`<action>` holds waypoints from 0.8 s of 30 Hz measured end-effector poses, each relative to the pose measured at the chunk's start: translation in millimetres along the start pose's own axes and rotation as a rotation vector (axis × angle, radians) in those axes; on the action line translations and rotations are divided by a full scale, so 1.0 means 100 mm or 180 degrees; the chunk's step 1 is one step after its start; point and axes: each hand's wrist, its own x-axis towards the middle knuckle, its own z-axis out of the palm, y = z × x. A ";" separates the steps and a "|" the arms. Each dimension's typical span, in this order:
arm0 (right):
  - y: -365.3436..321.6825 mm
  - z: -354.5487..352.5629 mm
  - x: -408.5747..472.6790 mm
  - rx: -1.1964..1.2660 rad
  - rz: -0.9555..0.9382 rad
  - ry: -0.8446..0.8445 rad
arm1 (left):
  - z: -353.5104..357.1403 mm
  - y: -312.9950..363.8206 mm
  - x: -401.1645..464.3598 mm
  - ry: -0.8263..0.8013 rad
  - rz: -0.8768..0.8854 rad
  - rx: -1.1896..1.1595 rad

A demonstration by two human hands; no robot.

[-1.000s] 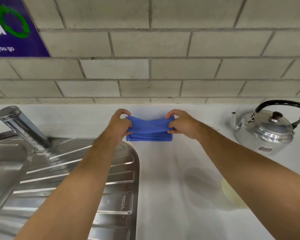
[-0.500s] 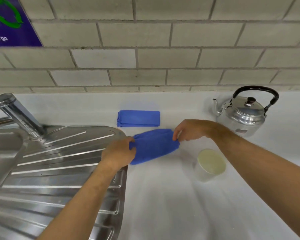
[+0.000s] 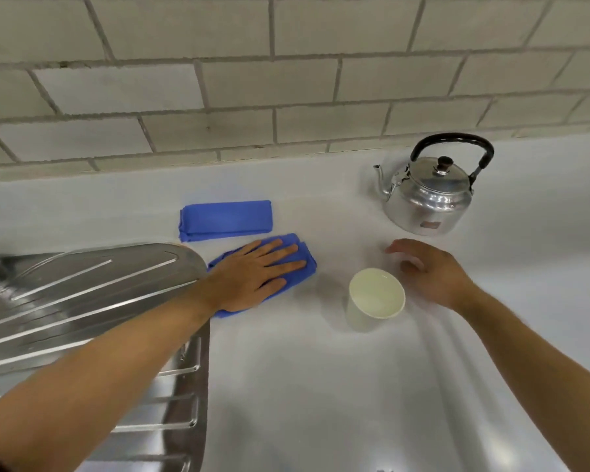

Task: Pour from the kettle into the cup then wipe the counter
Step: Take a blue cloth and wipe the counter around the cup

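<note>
Both hands now off-grip: left hand (image 3: 252, 277) flat on cloth (image 3: 300, 264), right hand (image 3: 433, 270) open

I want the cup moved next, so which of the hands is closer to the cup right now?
Right. The right hand hovers open just beside the cup, on its right and slightly behind its rim. The left hand lies flat on the blue cloth, farther off to the cup's left.

One head-worn wide-angle view looks forward and steeply down, close over the pale grey counter (image 3: 286, 386); grey brick wall (image 3: 286, 80) fills the top.
</note>
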 end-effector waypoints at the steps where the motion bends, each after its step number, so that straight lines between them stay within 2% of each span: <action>1: 0.05 0.04 -0.04 -0.0253 -0.0087 -0.0027 | 0.01 0.03 0.00 0.0016 -0.0084 -0.0071; 4: 0.16 0.14 -0.11 -0.0955 -0.0279 0.0072 | 0.05 0.18 -0.03 -0.0006 -0.0393 -0.0279; 7: 0.24 0.22 -0.14 -0.1448 -0.0165 -0.0144 | 0.08 0.40 -0.09 0.0057 -0.0770 -0.0390; 14: 0.27 0.23 -0.10 -0.1382 -0.0003 -0.0334 | 0.17 1.21 -0.22 0.0185 -0.1954 -0.0445; 17: 0.23 0.18 -0.06 -0.1381 0.0081 -0.0477 | 0.17 1.58 -0.31 0.0259 -0.2039 -0.0356; 20: 0.20 0.19 -0.01 -0.1328 0.0181 -0.0448 | 0.22 1.76 -0.55 0.0242 -0.1841 -0.0607; 22: 0.29 0.14 -0.19 -0.1260 0.0052 -0.0712 | 0.22 2.03 -0.81 0.0153 -0.1841 -0.0850; 24: 0.28 0.15 -0.10 -0.1282 0.0050 -0.0810 | 0.22 1.86 -0.93 0.0206 -0.1832 -0.0848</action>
